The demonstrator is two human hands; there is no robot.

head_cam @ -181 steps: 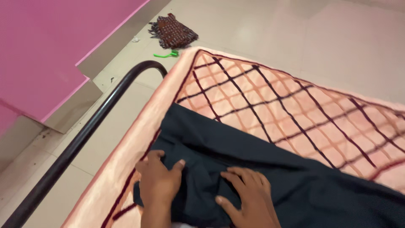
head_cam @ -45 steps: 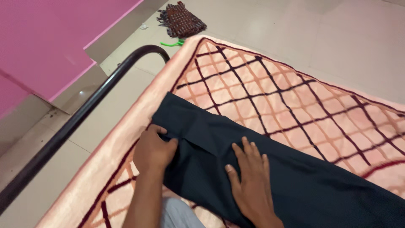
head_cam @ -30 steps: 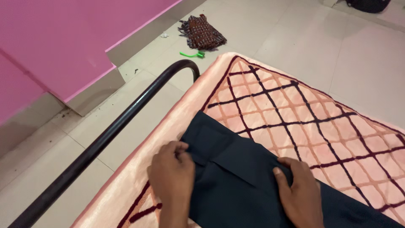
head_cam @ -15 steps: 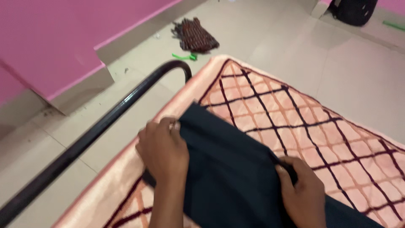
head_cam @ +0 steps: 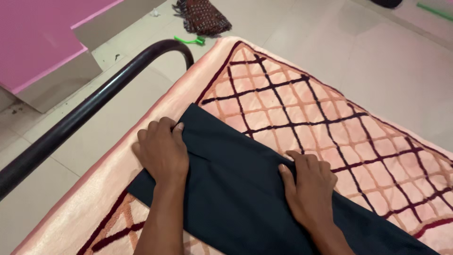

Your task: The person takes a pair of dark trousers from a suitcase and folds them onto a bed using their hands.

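A dark navy garment (head_cam: 236, 184) lies flat across a peach blanket (head_cam: 302, 99) with a maroon lattice pattern. My left hand (head_cam: 161, 152) rests on the garment's left edge, fingers curled over the cloth near its upper corner. My right hand (head_cam: 309, 185) presses on the garment's far long edge, fingers bent at the fold where the cloth meets the blanket. A folded flap shows between the two hands.
A black curved metal rail (head_cam: 89, 111) runs along the blanket's left side. On the tiled floor (head_cam: 401, 61) beyond lie a dark patterned cloth (head_cam: 202, 16) and a green plastic item (head_cam: 189, 40). A pink wall with a grey base (head_cam: 52, 75) stands at the left.
Both hands have laid the garment's end back down flat after lifting it. The left hand now sits on the left edge, the right hand on the far edge.
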